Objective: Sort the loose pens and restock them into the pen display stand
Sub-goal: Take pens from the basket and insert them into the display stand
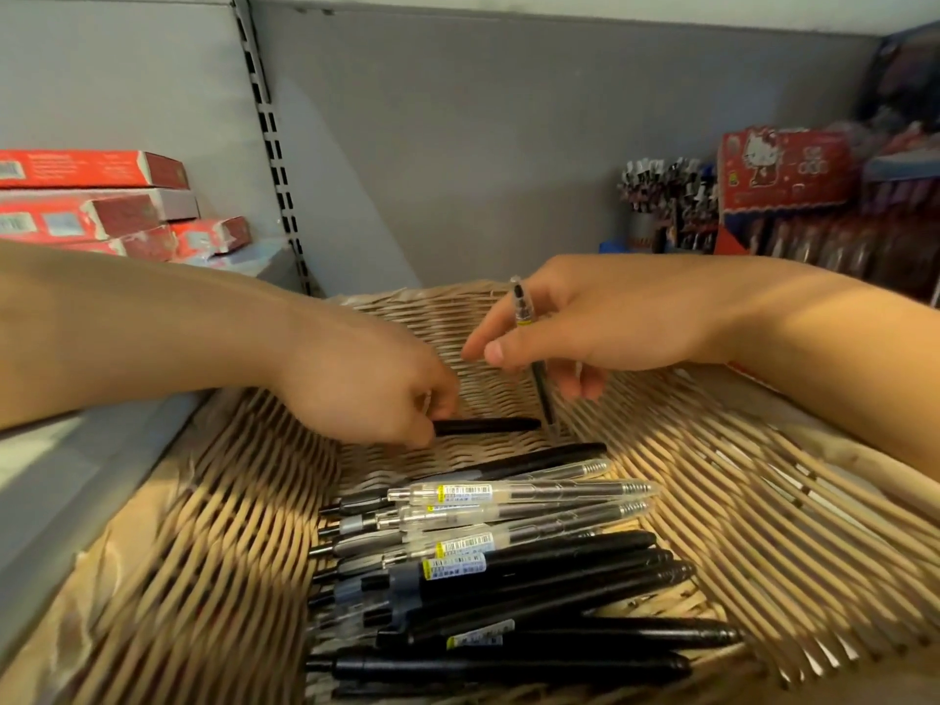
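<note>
With the left hand (pixel 366 389) pinching a black pen (pixel 486 425) and the right hand (pixel 585 323) holding a clear pen (pixel 531 348) upright, either pen could slip back among the loose pens (pixel 508 567) just below the hands.

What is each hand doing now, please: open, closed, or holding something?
Left hand: closed, pinching the end of a black pen lying in the wicker basket.
Right hand: closed, holding a clear pen nearly upright.
</note>
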### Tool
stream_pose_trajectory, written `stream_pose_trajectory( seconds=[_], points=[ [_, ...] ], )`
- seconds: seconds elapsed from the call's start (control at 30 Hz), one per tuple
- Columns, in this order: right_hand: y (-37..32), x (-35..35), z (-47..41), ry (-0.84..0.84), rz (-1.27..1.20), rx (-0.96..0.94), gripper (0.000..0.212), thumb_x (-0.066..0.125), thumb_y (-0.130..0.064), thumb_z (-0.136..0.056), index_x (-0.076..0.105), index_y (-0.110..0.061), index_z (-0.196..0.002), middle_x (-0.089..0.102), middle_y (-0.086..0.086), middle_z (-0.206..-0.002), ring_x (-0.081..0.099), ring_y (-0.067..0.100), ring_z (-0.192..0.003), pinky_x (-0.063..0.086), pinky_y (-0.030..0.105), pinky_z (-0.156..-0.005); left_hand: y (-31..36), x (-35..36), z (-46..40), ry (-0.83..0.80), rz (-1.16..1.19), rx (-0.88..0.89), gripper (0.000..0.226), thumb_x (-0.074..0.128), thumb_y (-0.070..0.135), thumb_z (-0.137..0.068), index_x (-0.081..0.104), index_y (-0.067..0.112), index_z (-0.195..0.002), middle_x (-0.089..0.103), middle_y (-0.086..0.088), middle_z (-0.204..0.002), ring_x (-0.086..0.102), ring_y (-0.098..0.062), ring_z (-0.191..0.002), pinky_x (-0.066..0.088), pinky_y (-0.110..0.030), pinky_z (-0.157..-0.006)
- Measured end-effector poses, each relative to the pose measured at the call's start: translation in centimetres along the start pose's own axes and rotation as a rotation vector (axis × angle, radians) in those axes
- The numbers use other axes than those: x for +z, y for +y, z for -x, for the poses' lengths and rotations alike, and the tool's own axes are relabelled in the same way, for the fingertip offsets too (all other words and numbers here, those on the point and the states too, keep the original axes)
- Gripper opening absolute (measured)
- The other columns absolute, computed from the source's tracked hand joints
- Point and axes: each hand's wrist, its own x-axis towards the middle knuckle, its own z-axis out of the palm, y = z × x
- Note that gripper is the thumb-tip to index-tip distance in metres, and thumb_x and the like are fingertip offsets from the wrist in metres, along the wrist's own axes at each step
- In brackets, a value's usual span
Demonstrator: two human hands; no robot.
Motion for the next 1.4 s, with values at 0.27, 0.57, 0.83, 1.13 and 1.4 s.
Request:
stream_pose_trajectory(
  seconds=[0.27, 0.57, 0.83, 1.13, 1.4],
  points=[
    [0.4, -0.1, -0.3, 0.115, -0.025, -0.002, 0.016, 0.06, -0.036, -0.099, 0.071, -0.034, -0.111, 0.062, -0.011, -0.065, 0.057, -0.001, -0.056, 0.05, 0.015, -0.053, -0.4, -1.3, 0.1, 0.51, 0.428, -0.055, 0.017, 0.071, 0.03, -0.085, 0.062, 0.03, -0.099, 0.074, 0.017, -0.07, 0.067, 0.004, -0.058, 0.046, -0.017, -0.059],
    [0.6, 0.1, -0.5, 0.081, -0.035, -0.053, 0.005, 0.067, -0.033, -0.093, 0.069, -0.029, -0.095, 0.061, -0.016, -0.059, 0.059, -0.001, -0.056, 0.05, 0.017, -0.053, 0.3, -1.6, 1.1, 0.528, 0.815, 0.084, 0.025, 0.068, 0.019, -0.091, 0.053, 0.02, -0.111, 0.078, -0.001, -0.085, 0.075, -0.014, -0.075, 0.059, -0.023, -0.06],
    [0.5, -0.5, -0.6, 0.156, 0.038, 0.001, 0.022, 0.062, -0.039, -0.092, 0.068, -0.021, -0.104, 0.072, 0.011, -0.096, 0.072, 0.031, -0.078, 0.058, 0.031, -0.062, 1.1, -0.1, 0.6, -0.09, 0.161, 0.035, 0.017, 0.056, 0.036, -0.095, 0.069, 0.024, -0.095, 0.073, 0.006, -0.091, 0.068, -0.011, -0.088, 0.055, -0.033, -0.084],
    [-0.4, -0.2, 0.1, 0.112, 0.053, -0.101, 0.003, 0.066, -0.023, -0.085, 0.066, -0.02, -0.086, 0.074, 0.012, -0.089, 0.057, 0.013, -0.057, 0.051, 0.021, -0.053, 0.1, 0.5, 0.2, -0.298, 0.341, 0.054, 0.01, 0.06, 0.009, -0.093, 0.054, 0.017, -0.095, 0.062, 0.01, -0.06, 0.06, -0.009, -0.065, 0.05, -0.027, -0.065],
    [-0.1, 0.1, 0.3, 0.073, 0.098, -0.106, 0.013, 0.067, -0.035, -0.094, 0.068, -0.027, -0.084, 0.055, -0.012, -0.053, 0.051, -0.001, -0.048, 0.045, 0.012, -0.05, -0.2, 0.2, 0.3, -0.126, -0.009, -0.067, 0.019, 0.054, 0.035, -0.094, 0.065, 0.02, -0.094, 0.067, 0.006, -0.076, 0.063, -0.017, -0.081, 0.052, -0.038, -0.08]
  ],
)
